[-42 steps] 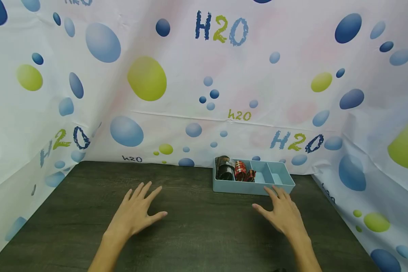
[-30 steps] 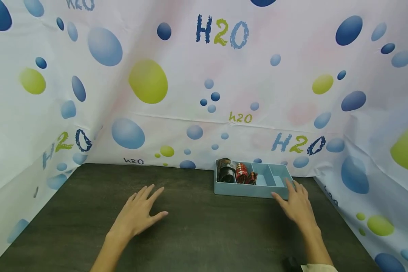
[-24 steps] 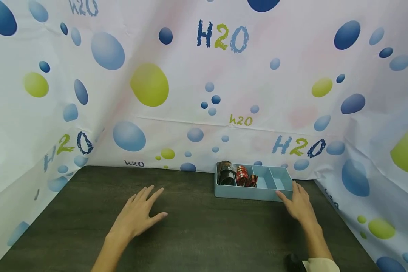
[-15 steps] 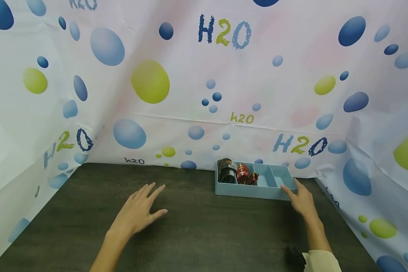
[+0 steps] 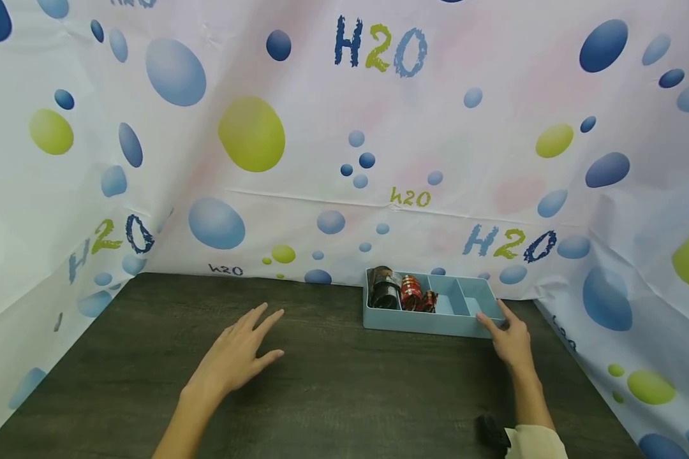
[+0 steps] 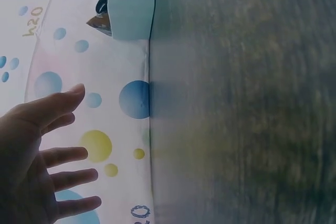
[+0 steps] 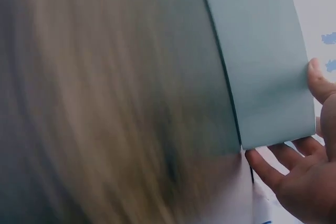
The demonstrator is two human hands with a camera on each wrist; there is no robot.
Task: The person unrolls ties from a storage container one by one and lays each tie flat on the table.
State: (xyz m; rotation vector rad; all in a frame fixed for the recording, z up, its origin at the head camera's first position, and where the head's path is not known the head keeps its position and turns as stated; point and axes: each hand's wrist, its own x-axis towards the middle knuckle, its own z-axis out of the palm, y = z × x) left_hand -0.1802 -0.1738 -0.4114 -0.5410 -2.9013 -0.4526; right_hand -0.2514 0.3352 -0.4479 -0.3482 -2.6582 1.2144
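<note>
A light blue compartment box (image 5: 425,322) stands at the back of the dark table. My right hand (image 5: 512,343) grips its right end; in the right wrist view the thumb lies at the top edge and the fingers (image 7: 265,169) go round the end wall. A dark rolled packet (image 5: 385,294) fills the box's left compartment. Beside it lie a red patterned roll (image 5: 411,292) and a smaller red-brown crumpled packet (image 5: 429,301). My left hand (image 5: 229,358) hovers over the table's left part, fingers spread and holding nothing; the left wrist view shows the same hand (image 6: 31,166).
The dark wooden table (image 5: 344,395) reaches back to a white sheet (image 5: 298,83) with blue and green dots. A black object (image 5: 490,431), partly hidden, is by the right sleeve (image 5: 534,442).
My right hand has moved right from in front of the box to its right end and taken hold of it. The left hand stays nearly where it was.
</note>
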